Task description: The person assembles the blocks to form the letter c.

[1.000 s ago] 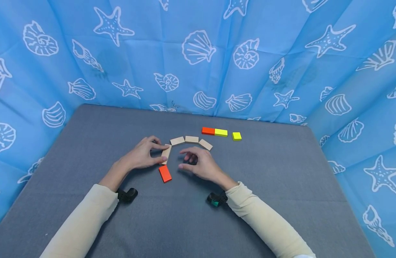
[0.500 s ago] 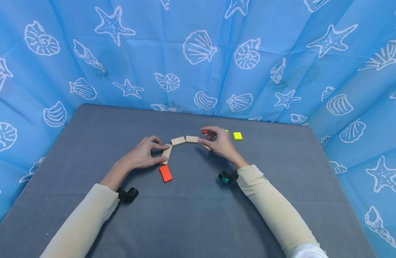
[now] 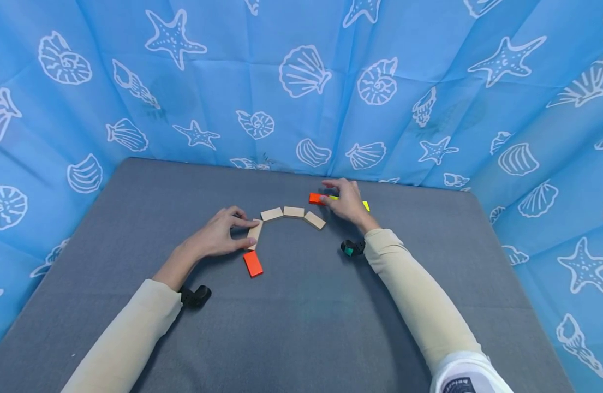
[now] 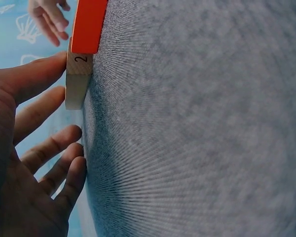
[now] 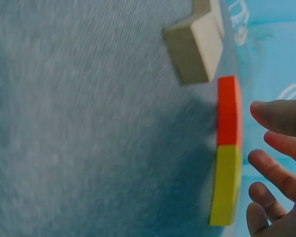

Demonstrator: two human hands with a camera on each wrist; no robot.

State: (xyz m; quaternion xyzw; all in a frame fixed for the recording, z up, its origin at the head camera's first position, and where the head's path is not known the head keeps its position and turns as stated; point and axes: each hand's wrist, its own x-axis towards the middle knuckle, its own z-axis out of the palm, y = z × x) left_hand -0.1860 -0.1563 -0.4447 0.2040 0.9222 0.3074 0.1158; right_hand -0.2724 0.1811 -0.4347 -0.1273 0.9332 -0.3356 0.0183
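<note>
Now right fingers [image 5: 274,170] farther forward, apparently over a yellow block [image 5: 225,185].

In the head view, the right hand [image 3: 347,201] hid most of the long yellow block [image 3: 333,197] and part of the square yellow block [image 3: 366,206]. The left wrist view's top edge cut off the near red block [image 4: 90,25]. The sleeve print [image 3: 458,385] was too small to read.

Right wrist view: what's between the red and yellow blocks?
Nothing: the right wrist view shows the red block meeting the yellow block end to end.
</note>
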